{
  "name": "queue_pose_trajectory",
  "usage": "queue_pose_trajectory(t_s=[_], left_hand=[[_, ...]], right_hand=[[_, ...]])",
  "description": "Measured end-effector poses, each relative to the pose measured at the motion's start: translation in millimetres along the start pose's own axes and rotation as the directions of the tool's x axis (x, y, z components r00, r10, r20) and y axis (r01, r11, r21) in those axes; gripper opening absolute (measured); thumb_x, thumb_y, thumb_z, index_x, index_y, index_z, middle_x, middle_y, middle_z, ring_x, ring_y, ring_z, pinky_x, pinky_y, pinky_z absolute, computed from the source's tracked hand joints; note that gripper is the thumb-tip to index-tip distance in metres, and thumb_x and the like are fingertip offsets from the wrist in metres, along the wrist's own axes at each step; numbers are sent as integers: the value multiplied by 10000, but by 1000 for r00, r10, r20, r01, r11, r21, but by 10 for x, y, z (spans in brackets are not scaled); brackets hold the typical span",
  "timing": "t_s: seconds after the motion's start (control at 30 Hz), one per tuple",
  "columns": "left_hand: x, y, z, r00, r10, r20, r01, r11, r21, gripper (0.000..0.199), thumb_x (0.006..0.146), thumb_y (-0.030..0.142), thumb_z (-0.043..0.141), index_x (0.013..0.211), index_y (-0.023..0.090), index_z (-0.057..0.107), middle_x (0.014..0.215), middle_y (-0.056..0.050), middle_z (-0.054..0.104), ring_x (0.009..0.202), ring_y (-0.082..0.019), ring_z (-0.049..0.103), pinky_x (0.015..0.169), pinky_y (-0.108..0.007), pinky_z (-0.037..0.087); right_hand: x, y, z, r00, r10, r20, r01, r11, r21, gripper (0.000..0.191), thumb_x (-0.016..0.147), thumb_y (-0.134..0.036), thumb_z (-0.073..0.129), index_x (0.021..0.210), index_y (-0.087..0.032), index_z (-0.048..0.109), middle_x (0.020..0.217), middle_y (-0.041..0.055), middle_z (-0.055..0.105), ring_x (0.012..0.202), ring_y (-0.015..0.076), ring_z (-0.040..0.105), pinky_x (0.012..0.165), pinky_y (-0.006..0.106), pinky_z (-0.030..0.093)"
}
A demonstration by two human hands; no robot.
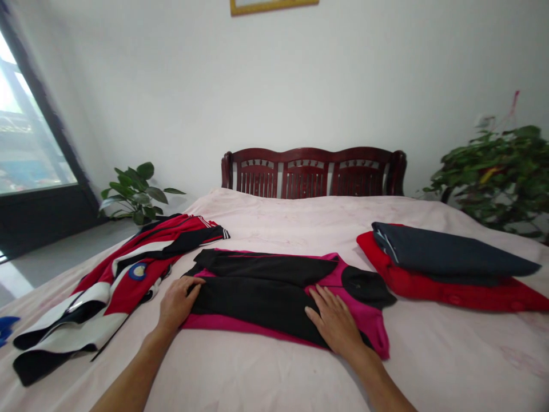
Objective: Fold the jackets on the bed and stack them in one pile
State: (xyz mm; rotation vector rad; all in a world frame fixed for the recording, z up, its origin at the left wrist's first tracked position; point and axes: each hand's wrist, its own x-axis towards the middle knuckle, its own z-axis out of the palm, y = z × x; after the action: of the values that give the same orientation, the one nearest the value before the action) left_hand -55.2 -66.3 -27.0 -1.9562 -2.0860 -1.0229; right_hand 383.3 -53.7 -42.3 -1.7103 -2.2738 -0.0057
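A black and magenta long-sleeved top [257, 294] lies flat on the bed in front of me, its black sleeves folded in across the magenta body. Its black collar [366, 286] points right. At the left end of the top, my left hand [180, 300] has its fingers bent and closed on the fabric edge. My right hand [337, 317] lies palm down on the top near the collar, fingers outstretched and somewhat apart. The undersides of both hands are hidden.
A red, white and black jacket [137, 252] lies loosely along the bed's left side. Folded dark trousers [446, 254] rest on a folded red garment [454, 294] at right. Beyond the pink bedsheet [274, 220] stands a dark red wooden backrest [304, 171], with leafy plants [137, 191] either side.
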Motion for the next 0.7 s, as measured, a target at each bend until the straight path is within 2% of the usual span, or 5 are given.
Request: queue_pose_trajectory(t_s=[0.43,0.7], left_hand=[[10,-53,31,1000,-8,-11,8,1000,-9,315,887,437,469,969,271,723,1041,-38,735,1040,-248,631,990,-389,471],[15,-103,59,1000,-6,-9,5,1000,-29,290,888,427,491,975,277,724,1043,-25,732,1043,-245,633,1006,-399,463]], right_hand=[[-9,10,3,1000,-5,-24,5,1000,9,623,976,-553,372,1467,-184,478,1540,97,439,1446,269,353,1185,473,275],[-5,-6,-28,1000,-9,10,9,1000,-8,624,977,-547,381,1474,-180,469,1544,92,430,1450,275,346,1190,481,273]])
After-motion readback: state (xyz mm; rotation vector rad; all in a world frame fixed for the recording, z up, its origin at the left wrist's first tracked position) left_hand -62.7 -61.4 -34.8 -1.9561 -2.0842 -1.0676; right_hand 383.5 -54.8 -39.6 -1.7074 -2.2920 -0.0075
